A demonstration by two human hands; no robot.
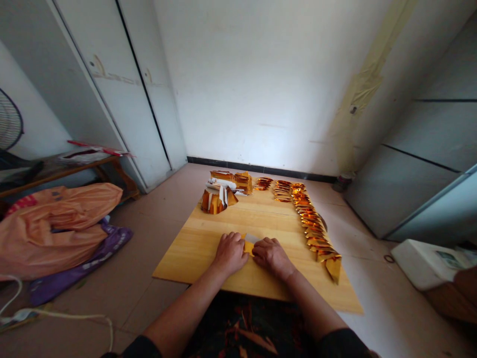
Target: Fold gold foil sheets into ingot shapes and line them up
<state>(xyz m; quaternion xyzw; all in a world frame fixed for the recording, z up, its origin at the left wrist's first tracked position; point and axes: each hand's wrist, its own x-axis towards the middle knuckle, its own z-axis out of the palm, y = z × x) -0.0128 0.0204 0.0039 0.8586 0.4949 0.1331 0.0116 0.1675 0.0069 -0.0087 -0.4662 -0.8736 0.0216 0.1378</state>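
Observation:
A small sheet of gold foil paper [248, 246] with a pale grey part at its far side lies near the front of the wooden board. My left hand [230, 252] is closed on its left side, fingers curled and pressed down. On the opposite side, my right hand [273, 255] has its fingers bent and pressed together on the paper. My hands partly hide the sheet, so its full shape cannot be made out. Folded gold foil pieces [313, 226] overlap in a long row along the board's right side. Shorter rows of foil pieces [282, 191] sit at the far edge.
Stacks of gold and white paper [215, 203] stand at the far left of the wooden board [186, 256]. Orange and purple bags [74, 219] lie on the left floor near a white cable [74, 314]. Cabinets [122, 84] stand left; a white box [425, 263] is at right.

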